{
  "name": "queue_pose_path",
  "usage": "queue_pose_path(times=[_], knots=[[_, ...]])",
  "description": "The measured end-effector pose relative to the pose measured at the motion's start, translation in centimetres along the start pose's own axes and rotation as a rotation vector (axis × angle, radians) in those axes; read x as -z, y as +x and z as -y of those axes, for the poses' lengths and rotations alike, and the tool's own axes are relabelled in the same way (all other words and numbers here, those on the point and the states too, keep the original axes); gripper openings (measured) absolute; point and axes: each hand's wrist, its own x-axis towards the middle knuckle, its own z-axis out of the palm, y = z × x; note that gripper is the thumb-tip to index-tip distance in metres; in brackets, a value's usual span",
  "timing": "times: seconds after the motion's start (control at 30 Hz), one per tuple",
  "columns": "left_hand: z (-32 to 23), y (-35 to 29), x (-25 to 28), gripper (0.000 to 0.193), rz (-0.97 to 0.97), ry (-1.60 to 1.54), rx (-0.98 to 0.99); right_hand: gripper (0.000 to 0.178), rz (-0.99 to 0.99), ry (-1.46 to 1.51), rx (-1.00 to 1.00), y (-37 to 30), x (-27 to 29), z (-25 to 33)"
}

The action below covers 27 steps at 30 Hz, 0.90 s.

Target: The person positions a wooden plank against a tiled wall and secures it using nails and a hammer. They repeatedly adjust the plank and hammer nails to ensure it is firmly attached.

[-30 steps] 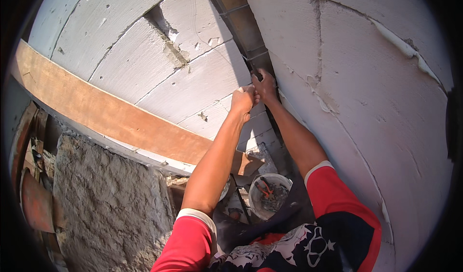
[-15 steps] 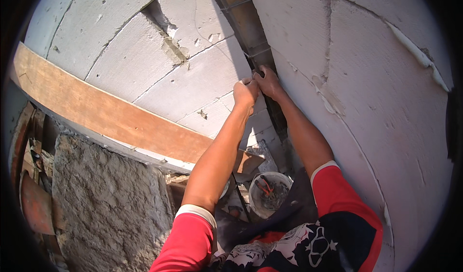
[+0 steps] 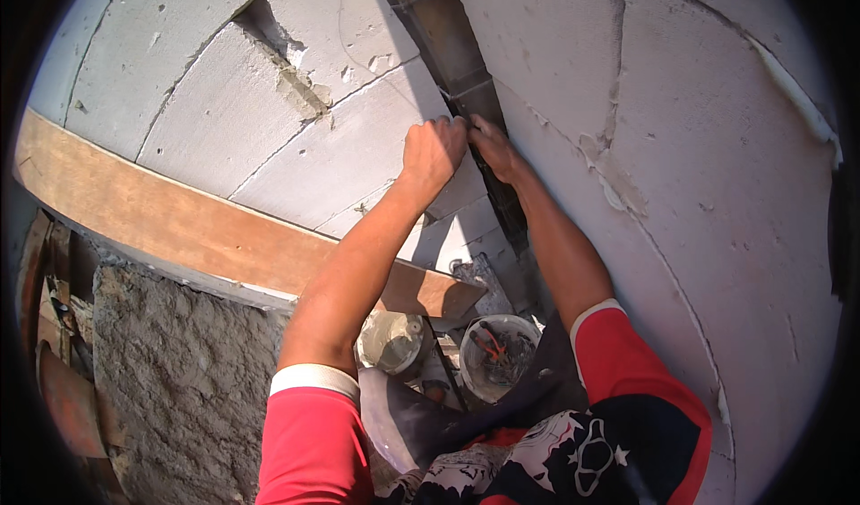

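Note:
My left hand (image 3: 435,154) is closed in a fist, knuckles up, at the edge of the dark gap between two walls of pale blocks. What lies in its fingers is hidden. Close beside it, my right hand (image 3: 494,149) reaches into the gap with its fingers bent and pressed together. Whatever the right fingers pinch is too small and shaded to make out. Both hands are at a dark steel reinforcing bar (image 3: 436,73) that runs up the gap, with thin crosswise ties (image 3: 472,87) along it.
A long wooden board (image 3: 179,205) lies along the left block wall (image 3: 313,160). The right block wall (image 3: 699,192) rises close to my right arm. Below are a bucket (image 3: 475,384) holding orange-handled pliers (image 3: 492,344), a second bucket (image 3: 391,348) and a rough grey slab (image 3: 179,362).
My left hand has shifted left and turned, its knuckles now up and its elbow farther out. The right hand stays at the bar. The second bucket has come into fuller view.

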Motion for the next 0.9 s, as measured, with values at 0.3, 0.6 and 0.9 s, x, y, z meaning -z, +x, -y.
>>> queue_pose_path(times=[0.3,0.6,0.9], knots=[[0.1,-1.4,1.5,0.04,0.14,0.073,-0.033,0.048,-0.117,-0.003,-0.014,-0.4,-0.8,0.1],[1.4,1.4,0.6,0.018,-0.025,0.163,-0.308,0.045,-0.487,-0.705,0.309,-2.9,-1.9,-0.3],[1.7,0.8,-0.3,0.02,-0.037,0.073,-0.382,0.04,-0.653,-0.794,-0.134,-10.8,-4.7,-6.7]])
